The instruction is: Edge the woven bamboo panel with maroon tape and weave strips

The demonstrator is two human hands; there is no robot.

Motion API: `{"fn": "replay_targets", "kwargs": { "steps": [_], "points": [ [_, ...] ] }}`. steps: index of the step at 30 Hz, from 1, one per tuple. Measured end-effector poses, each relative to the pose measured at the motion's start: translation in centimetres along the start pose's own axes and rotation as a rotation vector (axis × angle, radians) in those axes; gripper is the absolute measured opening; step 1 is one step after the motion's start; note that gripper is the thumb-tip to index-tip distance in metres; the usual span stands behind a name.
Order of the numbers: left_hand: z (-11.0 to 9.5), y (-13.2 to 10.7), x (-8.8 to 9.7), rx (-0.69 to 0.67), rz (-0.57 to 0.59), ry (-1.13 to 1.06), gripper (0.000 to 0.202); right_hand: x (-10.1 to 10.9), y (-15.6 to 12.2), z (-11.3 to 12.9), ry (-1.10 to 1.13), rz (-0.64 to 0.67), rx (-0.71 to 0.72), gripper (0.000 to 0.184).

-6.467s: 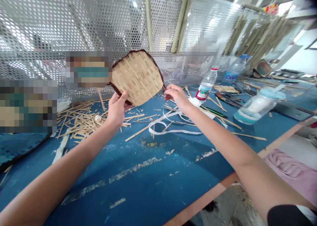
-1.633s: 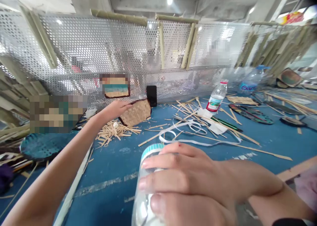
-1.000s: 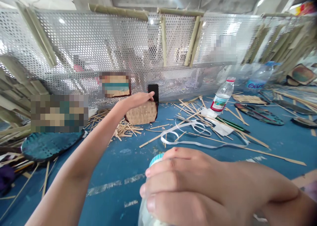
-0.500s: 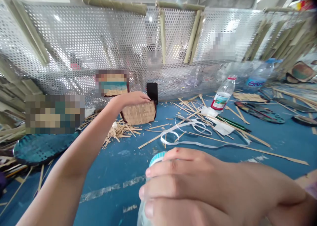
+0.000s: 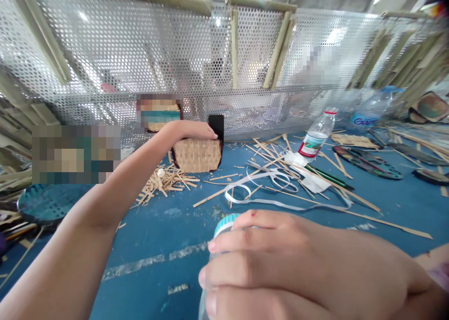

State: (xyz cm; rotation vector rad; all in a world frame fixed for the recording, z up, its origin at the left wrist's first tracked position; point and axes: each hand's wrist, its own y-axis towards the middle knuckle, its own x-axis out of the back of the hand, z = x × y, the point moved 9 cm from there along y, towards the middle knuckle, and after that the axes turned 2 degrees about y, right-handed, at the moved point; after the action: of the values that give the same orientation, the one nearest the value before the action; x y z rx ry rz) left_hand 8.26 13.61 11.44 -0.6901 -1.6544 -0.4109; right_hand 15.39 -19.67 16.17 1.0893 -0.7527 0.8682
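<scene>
At the front, my right hand is wrapped round a clear plastic bottle with a ribbed turquoise cap. Most of the bottle is hidden behind the fingers or below the picture's edge. Farther back, my left hand reaches over the top edge of a small woven bamboo piece with a dark rim, which stands upright on the blue table. Its fingers close over that edge and are partly hidden behind it. A black upright rectangular object stands just behind the fingertips.
Bamboo scraps lie beside the woven piece. A white strap curls across the blue table. A red-capped water bottle and a larger bottle stand at right. Behind runs a perforated metal screen; a teal woven disc lies left.
My left hand has shifted slightly right along the woven piece's top edge, its fingertips now nearer the black object. My right hand stays on the bottle. The camera view has shifted a little.
</scene>
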Motion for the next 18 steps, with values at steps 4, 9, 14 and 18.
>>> {"fn": "replay_targets", "kwargs": {
  "steps": [4, 9, 14, 18],
  "points": [
    [0.0, -0.6, 0.1, 0.008, -0.011, 0.068, 0.042, 0.1, -0.3, 0.2, -0.039, 0.027, 0.003, 0.024],
    [-0.8, -0.5, -0.6, -0.044, -0.009, 0.110, 0.043, 0.0, -0.5, 0.2, -0.072, 0.046, -0.018, 0.022],
    [-0.9, 0.2, -1.2, -0.045, -0.059, 0.141, 0.046, 0.1, -0.7, 0.6, -0.173, 0.051, 0.013, 0.020],
    [-1.0, -0.1, -1.2, -0.024, -0.089, 0.172, 0.044, 0.9, -1.2, 0.6, -0.236, 0.015, 0.091, 0.023]
  ]
}}
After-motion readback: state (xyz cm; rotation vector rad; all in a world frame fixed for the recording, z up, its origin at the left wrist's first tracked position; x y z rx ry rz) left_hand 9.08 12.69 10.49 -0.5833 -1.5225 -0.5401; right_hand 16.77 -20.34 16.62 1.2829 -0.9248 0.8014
